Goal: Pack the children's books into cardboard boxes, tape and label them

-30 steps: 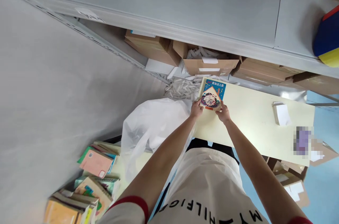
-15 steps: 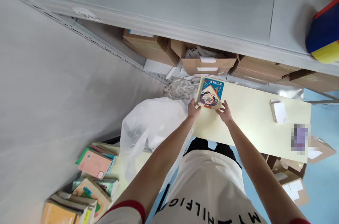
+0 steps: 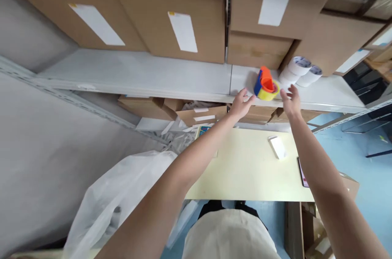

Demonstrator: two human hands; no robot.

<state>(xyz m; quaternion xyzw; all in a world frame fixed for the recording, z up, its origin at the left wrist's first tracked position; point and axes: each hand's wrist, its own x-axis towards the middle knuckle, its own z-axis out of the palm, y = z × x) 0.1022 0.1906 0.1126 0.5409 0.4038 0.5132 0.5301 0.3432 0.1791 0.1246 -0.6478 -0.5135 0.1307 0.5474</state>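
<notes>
A tape dispenser (image 3: 266, 82) in orange, blue and yellow stands near the front edge of the grey shelf (image 3: 183, 75). To its left is my left hand (image 3: 241, 104), fingers apart and nothing in them. On the other side, my right hand (image 3: 291, 103) is open too, with its fingers close to the white tape rolls (image 3: 296, 70). I cannot tell whether either hand touches the dispenser. Only a corner of the blue book (image 3: 203, 130) shows on the pale yellow table (image 3: 245, 165); my left arm hides the rest.
Large cardboard boxes (image 3: 186, 22) line the shelf's back. An open box (image 3: 200, 115) of white scraps sits below it. On the table lie a white stack (image 3: 277, 147) and a phone (image 3: 302, 173), partly behind my right arm. A translucent plastic bag (image 3: 122, 185) stands at the left.
Both hands have left the book on the table and moved up and forward to either side of the tape dispenser on the shelf. The view has tilted up and turned right.
</notes>
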